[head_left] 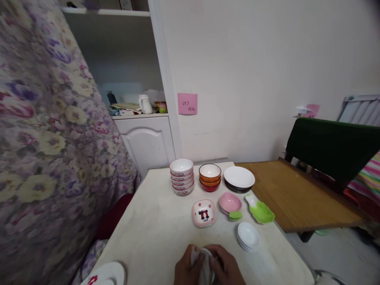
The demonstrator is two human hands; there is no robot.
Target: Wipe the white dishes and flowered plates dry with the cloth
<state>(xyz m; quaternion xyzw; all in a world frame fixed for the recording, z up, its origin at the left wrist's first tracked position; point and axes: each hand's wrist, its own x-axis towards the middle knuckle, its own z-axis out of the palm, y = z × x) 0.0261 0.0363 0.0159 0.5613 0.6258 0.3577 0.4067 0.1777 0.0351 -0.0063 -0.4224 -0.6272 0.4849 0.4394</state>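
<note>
Head view shows my left hand (188,267) and my right hand (225,267) close together at 6 o'clock on the white table (154,229), both wrapped around a white cloth (204,263). Just past them at 1 o'clock sit small white dishes (248,236), with a square cat dish (204,213) at 12 o'clock. Farther back at 12 o'clock stand stacked white bowls (181,176), orange bowls (209,177) and a white plate (239,177).

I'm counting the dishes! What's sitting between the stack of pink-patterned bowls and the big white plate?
The head view shows the stack of orange bowls standing between the pink-patterned bowls and the white plate.
</note>
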